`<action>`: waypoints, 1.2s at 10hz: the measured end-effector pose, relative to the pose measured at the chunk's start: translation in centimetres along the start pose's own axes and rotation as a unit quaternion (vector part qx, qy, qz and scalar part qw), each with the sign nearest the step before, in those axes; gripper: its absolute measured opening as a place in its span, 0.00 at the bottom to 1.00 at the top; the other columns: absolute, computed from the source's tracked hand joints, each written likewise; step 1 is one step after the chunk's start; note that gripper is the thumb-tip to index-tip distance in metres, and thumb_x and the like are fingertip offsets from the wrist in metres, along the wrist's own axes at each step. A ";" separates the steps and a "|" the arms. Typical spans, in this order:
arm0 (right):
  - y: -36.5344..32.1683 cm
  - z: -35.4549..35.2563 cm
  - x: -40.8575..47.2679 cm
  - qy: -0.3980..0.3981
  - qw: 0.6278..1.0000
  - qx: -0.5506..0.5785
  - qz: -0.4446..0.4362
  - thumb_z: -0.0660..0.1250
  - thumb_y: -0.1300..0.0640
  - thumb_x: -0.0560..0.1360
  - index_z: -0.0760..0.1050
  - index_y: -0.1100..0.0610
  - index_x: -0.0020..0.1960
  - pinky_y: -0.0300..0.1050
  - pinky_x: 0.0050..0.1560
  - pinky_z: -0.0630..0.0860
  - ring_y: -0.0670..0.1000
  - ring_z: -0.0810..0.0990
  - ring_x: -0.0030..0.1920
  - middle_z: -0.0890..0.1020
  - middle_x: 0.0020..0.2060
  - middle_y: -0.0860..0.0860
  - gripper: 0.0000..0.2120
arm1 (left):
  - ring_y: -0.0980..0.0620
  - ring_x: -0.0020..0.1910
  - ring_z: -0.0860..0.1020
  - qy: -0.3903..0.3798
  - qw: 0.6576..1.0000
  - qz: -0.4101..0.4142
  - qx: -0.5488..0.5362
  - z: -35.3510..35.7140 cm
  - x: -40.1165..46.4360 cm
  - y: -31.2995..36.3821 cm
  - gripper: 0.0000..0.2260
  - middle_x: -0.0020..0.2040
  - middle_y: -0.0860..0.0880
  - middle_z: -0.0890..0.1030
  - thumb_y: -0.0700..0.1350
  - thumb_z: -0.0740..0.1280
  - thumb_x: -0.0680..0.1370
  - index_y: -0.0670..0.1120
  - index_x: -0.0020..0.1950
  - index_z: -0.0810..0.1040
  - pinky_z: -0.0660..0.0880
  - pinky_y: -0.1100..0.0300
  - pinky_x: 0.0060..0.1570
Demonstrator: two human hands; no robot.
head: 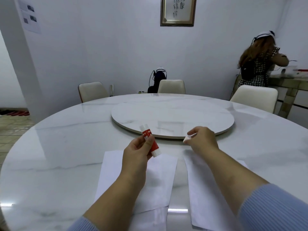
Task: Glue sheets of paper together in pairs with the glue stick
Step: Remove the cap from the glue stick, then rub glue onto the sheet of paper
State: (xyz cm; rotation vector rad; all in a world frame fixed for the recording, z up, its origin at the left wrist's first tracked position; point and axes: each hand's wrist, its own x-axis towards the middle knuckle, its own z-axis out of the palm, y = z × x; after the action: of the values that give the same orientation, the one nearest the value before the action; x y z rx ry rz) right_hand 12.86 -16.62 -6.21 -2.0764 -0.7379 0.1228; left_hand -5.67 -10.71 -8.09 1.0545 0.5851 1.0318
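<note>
My left hand [138, 151] grips a red and white glue stick [150, 140], tilted, above the table. My right hand [202, 139] pinches a small white cap [187, 138] just above the table, to the right of the stick. Two white paper piles lie side by side near the front edge: the left paper [160, 177] under my left forearm, the right paper [205, 189] under my right forearm. A narrow gap of table separates them.
A round white marble table [58, 155] carries a raised turntable [173, 119] just beyond my hands. Three pale chairs [92, 90] stand at the far side. A person [256, 64] stands at a side counter at the back right.
</note>
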 end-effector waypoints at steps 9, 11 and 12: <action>-2.2 0.4 -11.4 -0.301 0.840 0.450 0.026 0.58 0.46 0.78 0.81 0.57 0.33 0.42 0.37 0.70 0.47 0.74 0.29 0.79 0.28 0.50 0.23 | 0.50 0.42 0.83 -0.130 0.989 0.035 -0.057 -0.3 -1.3 1.6 0.12 0.40 0.45 0.85 0.49 0.73 0.65 0.43 0.42 0.85 0.78 0.63 0.43; -0.6 0.4 -10.4 -0.068 0.954 0.156 -0.245 0.68 0.45 0.72 0.78 0.50 0.42 0.31 0.33 0.67 0.42 0.71 0.31 0.76 0.30 0.43 0.09 | 0.48 0.46 0.84 -0.097 0.994 0.049 -0.016 -0.3 -1.5 1.7 0.17 0.43 0.44 0.86 0.51 0.73 0.63 0.43 0.47 0.84 0.79 0.59 0.48; -1.7 0.3 -11.0 -0.330 0.822 0.464 0.007 0.63 0.45 0.73 0.79 0.59 0.39 0.39 0.36 0.70 0.47 0.71 0.29 0.76 0.28 0.50 0.18 | 0.49 0.43 0.84 -0.135 0.989 0.049 -0.044 -0.2 -1.6 2.0 0.14 0.41 0.45 0.85 0.50 0.73 0.64 0.43 0.44 0.85 0.79 0.62 0.44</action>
State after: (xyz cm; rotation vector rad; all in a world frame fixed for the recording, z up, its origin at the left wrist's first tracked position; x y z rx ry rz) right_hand 3.01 -21.74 -7.11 -1.0576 -0.8252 1.0403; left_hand -7.37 -11.85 -6.45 1.1311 0.2691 0.9706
